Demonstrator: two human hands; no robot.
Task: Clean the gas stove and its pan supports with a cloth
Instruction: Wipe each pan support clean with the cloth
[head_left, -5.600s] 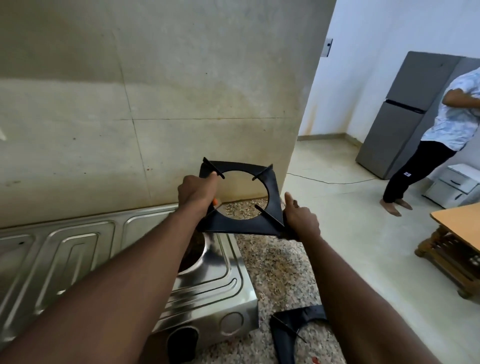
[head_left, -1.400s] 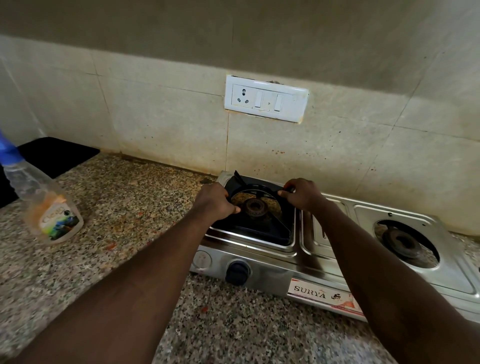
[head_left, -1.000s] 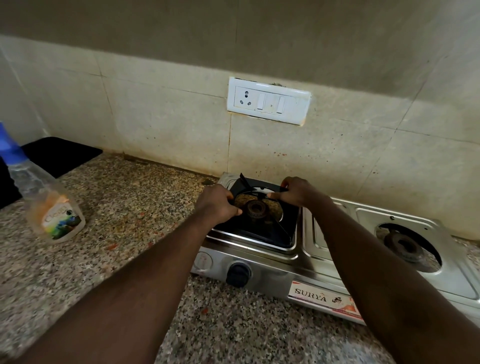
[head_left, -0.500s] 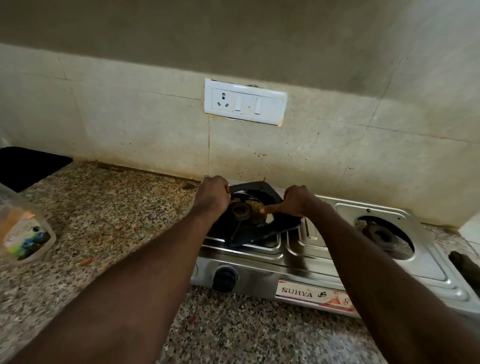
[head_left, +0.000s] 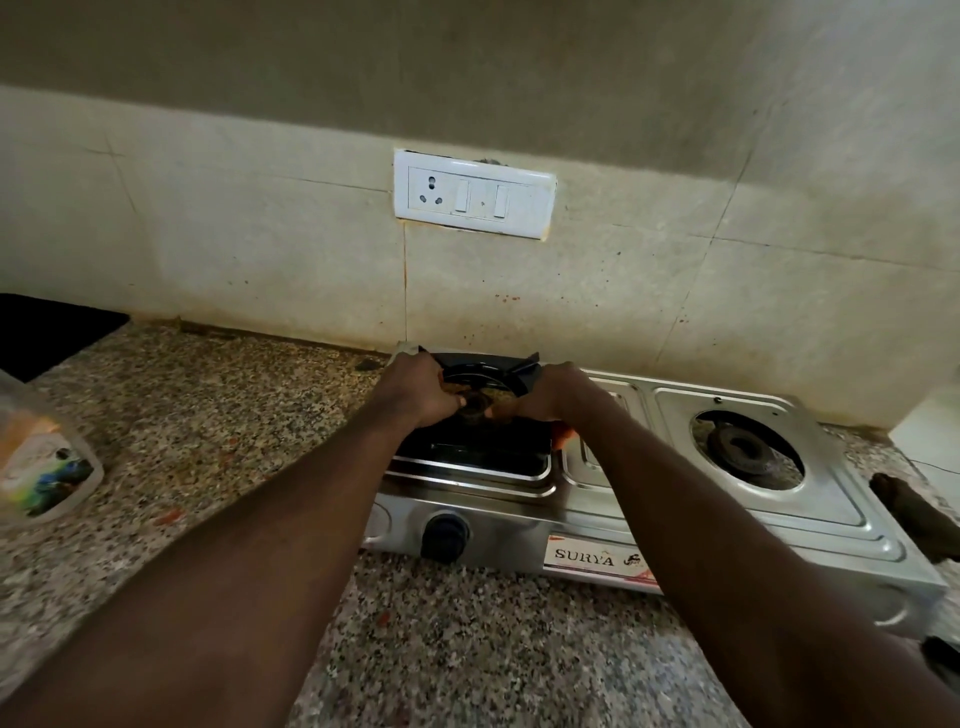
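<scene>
Nearest: speckled grey-brown granite countertop (head_left: 467, 649), w/ both bare forearms reaching fwd over it. Well left of the left hand and nearer the viewer, a clear plastic spray bottle w/ colourful label (head_left: 41, 467) stands on the counter, partly cut off by the frame edge.

Just nearer than the hands is the front of the two-burner stainless steel gas stove (head_left: 597, 499). Its round black knob (head_left: 444, 535) is below the left hand, and its white "SURYA" label (head_left: 597, 558) is below the right forearm.

Left hand (head_left: 423, 392) and right hand (head_left: 550, 400) are close together, knuckles up. Fingers curl down onto the black square metal pan support (head_left: 488, 366), left hand holding its left side, right hand its right side; fingertips hidden. Pan support sits over the stove's left burner well, approx level, far prongs showing beyond the hands. Btwn the hands, the dark round burner head (head_left: 475, 404) shows through the ring. Small orange patch (head_left: 562, 440) under the right wrist; can't tell what it is.

Well right of the right hand: second dark burner (head_left: 745, 449) in a round cut-out. Further right, a dark brown elongated object (head_left: 914, 512) lies on the counter by the stove's end.

Beyond the hands: stained beige tiled wall (head_left: 260, 260), w/ a white switch plate (head_left: 472, 192) (one socket, two switches) above them.
</scene>
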